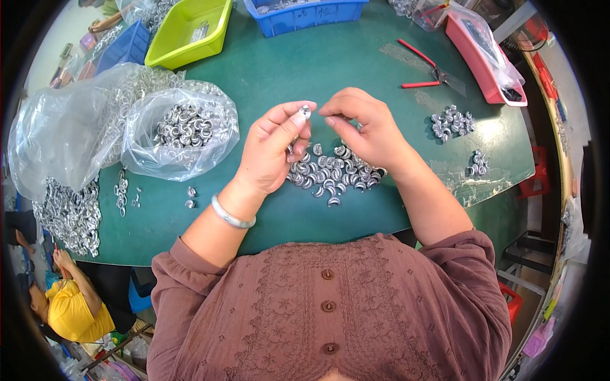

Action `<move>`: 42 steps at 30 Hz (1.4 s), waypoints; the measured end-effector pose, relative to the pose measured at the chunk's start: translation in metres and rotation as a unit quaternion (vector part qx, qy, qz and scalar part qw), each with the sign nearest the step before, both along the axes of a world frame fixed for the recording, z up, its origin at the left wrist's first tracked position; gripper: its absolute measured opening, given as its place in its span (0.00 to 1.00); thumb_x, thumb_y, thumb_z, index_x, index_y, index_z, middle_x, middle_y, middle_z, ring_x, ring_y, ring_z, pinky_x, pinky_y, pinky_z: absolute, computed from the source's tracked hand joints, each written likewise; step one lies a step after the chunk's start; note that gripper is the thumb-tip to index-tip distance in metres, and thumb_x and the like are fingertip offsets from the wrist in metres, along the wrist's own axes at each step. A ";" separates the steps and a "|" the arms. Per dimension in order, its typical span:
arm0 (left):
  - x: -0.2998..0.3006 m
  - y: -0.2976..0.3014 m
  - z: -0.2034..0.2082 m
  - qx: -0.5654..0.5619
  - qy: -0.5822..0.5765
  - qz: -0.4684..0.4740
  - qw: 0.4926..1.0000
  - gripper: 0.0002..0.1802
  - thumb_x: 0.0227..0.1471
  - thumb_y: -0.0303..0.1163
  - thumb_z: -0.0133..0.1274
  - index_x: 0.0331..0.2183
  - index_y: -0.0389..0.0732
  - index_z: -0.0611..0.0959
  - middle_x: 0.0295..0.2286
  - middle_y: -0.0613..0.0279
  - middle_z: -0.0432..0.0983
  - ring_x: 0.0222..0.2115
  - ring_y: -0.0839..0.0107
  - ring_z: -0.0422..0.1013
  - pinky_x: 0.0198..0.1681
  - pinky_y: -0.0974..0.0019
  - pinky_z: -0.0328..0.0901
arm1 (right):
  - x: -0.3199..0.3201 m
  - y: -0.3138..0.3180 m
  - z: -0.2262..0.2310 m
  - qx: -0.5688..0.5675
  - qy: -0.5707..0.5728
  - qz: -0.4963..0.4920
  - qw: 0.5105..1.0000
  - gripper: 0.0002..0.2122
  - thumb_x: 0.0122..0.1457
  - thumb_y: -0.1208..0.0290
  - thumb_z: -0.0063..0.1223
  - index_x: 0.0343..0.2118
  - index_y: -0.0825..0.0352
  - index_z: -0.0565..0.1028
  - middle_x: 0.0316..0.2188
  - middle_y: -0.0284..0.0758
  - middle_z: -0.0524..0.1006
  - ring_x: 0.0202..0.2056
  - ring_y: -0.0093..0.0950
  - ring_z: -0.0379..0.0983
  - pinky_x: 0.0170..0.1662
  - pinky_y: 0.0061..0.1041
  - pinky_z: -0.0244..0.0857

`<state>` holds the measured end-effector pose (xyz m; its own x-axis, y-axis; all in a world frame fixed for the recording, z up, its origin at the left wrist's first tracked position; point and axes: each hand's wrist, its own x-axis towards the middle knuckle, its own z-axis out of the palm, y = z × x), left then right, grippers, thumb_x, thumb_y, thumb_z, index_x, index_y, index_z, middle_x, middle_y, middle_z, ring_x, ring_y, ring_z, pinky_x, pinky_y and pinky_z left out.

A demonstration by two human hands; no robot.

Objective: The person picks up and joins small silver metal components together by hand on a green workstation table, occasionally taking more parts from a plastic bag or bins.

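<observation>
My left hand (277,140) is closed, thumb and forefinger pinching a small shiny silver metal piece (305,112). Close by on its right, my right hand (365,124) has its thumb and fingertips drawn together in a pinch; whatever they hold, if anything, is too small to make out. Beneath both hands a loose pile of curved silver metal pieces (333,174) lies on the green table (286,219). Two similar small pieces (190,197) sit apart, left of my left wrist.
Left stand an open plastic bag of metal pieces (184,127) and a heap of silver links (68,216). Red-handled pliers (422,84) and small piles (452,123) lie right. Green (190,32), blue (305,19) and pink (473,57) bins line the far side. A yellow-shirted person (76,311) works lower left.
</observation>
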<state>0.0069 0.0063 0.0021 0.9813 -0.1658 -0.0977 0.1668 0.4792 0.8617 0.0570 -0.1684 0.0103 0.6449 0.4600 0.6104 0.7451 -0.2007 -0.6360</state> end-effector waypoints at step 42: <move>0.003 0.007 0.003 -0.109 0.137 -0.087 0.981 0.06 0.53 0.32 0.46 0.29 0.40 0.72 0.18 0.69 0.65 0.13 0.84 0.54 0.13 0.82 0.50 | -0.004 -0.003 0.000 0.010 0.207 0.105 0.973 0.12 0.48 0.81 0.51 0.39 0.69 0.72 0.31 0.30 0.72 0.31 0.18 0.67 0.34 0.17 0.61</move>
